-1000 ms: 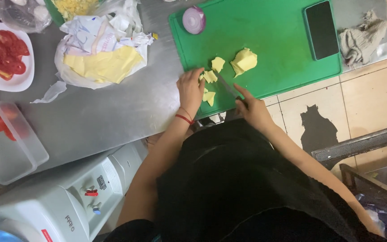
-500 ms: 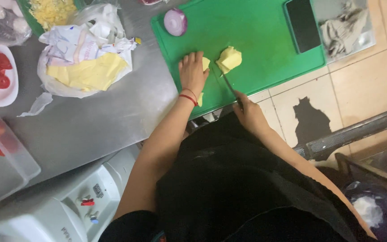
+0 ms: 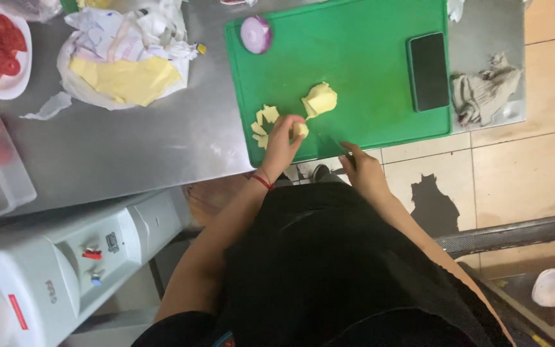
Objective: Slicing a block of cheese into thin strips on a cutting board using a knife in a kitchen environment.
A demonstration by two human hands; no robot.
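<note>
From the head view, the left hand [image 3: 282,138] pinches a small pale yellow cheese piece [image 3: 300,130] on the green plastic cutting board [image 3: 367,71], which lies on the steel desk [image 3: 136,154]. The right hand [image 3: 360,168] is closed around a thin knife [image 3: 334,144] at the board's near edge. A larger yellow cheese chunk [image 3: 319,99] sits just beyond, small yellow slices [image 3: 263,122] beside the left hand. A halved red onion [image 3: 255,34] and a black phone [image 3: 428,71] also rest on the board.
</note>
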